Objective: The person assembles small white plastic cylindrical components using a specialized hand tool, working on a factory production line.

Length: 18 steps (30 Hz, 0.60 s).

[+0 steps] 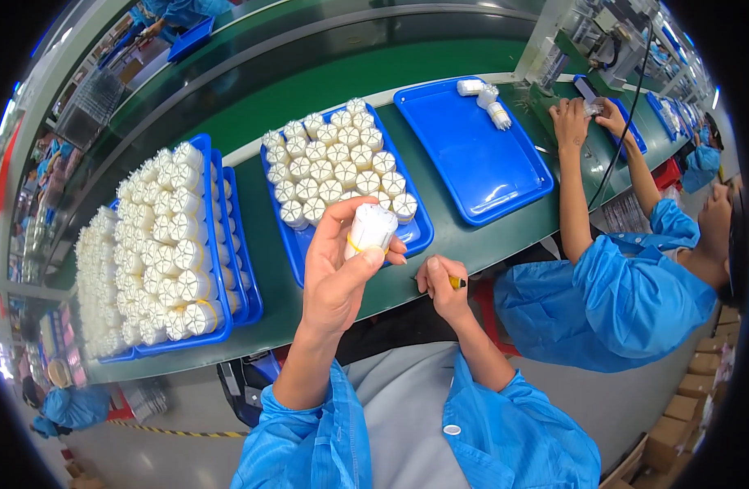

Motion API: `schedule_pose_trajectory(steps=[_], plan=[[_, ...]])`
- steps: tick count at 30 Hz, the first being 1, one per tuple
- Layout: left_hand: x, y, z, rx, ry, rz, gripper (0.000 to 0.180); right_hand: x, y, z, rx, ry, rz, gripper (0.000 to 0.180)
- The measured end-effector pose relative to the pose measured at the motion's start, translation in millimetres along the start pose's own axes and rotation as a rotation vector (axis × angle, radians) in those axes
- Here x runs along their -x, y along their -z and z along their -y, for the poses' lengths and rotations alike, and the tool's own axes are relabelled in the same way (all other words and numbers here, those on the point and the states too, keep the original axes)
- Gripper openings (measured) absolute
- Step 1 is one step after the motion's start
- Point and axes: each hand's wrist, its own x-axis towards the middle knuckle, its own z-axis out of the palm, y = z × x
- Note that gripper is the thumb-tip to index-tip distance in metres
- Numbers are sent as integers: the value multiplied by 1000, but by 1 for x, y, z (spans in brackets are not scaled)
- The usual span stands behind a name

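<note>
My left hand [335,273] is raised above the table edge and grips a white cylindrical part [370,229] with a yellow band, held upright between thumb and fingers. My right hand [441,285] sits just to its right, closed on a small yellow and black pen-like tool [457,283]. Directly behind the held part lies a blue tray [302,244] filled with several white round parts [333,167] standing on end.
Stacked blue trays [227,244] heaped with white parts stand at the left. A nearly bare blue tray [480,155] with a few white parts lies to the right. A co-worker in a blue coat [627,293] works at the right, hands [582,118] at a fixture. A green conveyor belt [325,81] runs behind.
</note>
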Motion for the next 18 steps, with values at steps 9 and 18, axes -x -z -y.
schedule_pose_trajectory(steps=[9,18], plan=[[17,6,1,-37,26,-83,54,1,-2,-5,-3,9,-17,48],[26,9,5,-263,46,-161,51,2,3,20,-311,25,-31,46]])
